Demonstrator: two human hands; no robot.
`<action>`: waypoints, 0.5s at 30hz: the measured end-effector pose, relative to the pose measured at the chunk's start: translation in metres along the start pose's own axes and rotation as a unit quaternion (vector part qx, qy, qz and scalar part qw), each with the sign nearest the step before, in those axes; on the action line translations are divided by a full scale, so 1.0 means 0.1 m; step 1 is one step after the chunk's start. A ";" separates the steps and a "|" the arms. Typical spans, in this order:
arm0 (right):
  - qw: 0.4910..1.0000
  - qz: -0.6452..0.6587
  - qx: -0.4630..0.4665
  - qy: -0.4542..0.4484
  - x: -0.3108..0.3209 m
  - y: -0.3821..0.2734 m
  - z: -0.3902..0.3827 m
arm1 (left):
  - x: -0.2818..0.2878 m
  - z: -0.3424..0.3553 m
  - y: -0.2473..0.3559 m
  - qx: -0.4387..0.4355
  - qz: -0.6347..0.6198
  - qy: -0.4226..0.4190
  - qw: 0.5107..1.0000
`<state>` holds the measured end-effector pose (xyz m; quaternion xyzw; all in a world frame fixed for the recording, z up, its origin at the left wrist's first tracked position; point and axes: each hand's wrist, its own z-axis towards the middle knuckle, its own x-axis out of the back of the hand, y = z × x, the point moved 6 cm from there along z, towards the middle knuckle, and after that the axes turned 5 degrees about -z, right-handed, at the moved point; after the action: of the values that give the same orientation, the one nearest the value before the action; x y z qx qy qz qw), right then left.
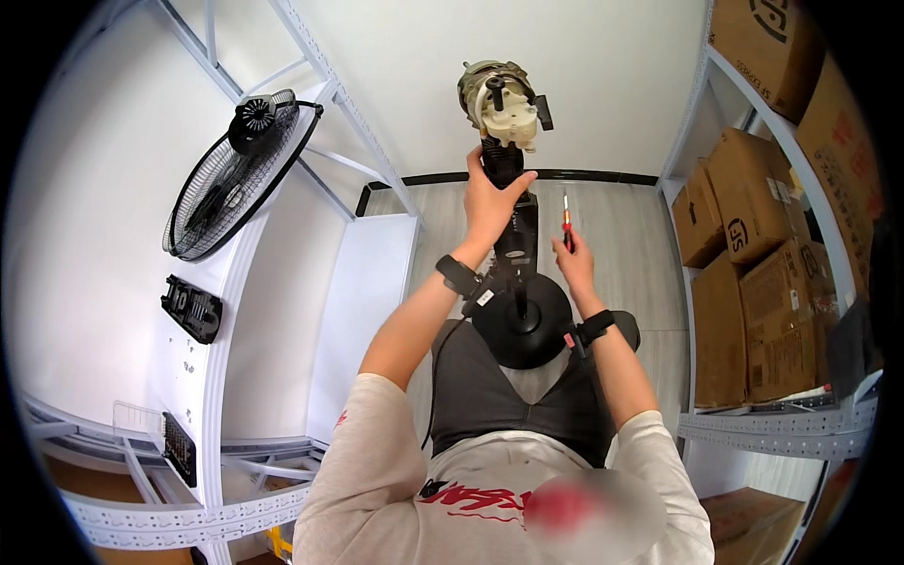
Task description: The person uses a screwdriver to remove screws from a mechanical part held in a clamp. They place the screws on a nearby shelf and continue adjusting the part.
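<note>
In front of me stands a partly dismantled pedestal fan: a black column (pixel 521 231) on a round black base (pixel 527 325), with a bare motor and cream gearbox (pixel 511 118) on top. My left hand (pixel 490 202) is closed round the black neck just under the motor, its thumb on the right side. To the right of the column, my right hand (pixel 574 259) grips a screwdriver (pixel 567 226) by its red and black handle. The shaft points away from me and touches nothing. The base sits between my legs.
On the white shelf (pixel 240 282) to the left lie a black fan grille with blades (pixel 240 179), a black plastic housing (pixel 192 309), several small screws and a dark slotted part (pixel 179 450). Cardboard boxes (pixel 763 207) fill the right rack. A white wall stands behind the fan.
</note>
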<state>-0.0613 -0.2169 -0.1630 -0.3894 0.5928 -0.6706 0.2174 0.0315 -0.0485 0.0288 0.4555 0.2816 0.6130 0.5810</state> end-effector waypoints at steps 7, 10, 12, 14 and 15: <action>0.977 0.073 0.198 -0.013 0.63 -1.55 -0.44 | 0.10 0.15 -0.25 -0.004 0.001 -0.082 0.997; 0.961 0.089 0.263 -0.009 0.86 -2.14 -0.76 | 0.28 0.18 -0.06 -0.009 0.029 -0.060 0.998; 0.959 0.052 0.280 0.001 0.95 -2.44 -0.95 | 0.42 0.14 0.26 -0.059 0.030 -0.016 0.998; 0.954 0.015 0.299 0.017 0.97 -2.56 -1.03 | 0.57 0.13 0.53 -0.123 -0.007 0.000 0.992; 0.951 -0.002 0.309 0.024 0.95 -2.61 -1.07 | 0.66 0.11 0.67 -0.156 -0.023 0.010 0.987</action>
<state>-0.1574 -0.1689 0.1143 -0.2884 0.3608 -0.8305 0.3114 0.0166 0.0022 0.1072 0.3469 0.1988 0.6401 0.6561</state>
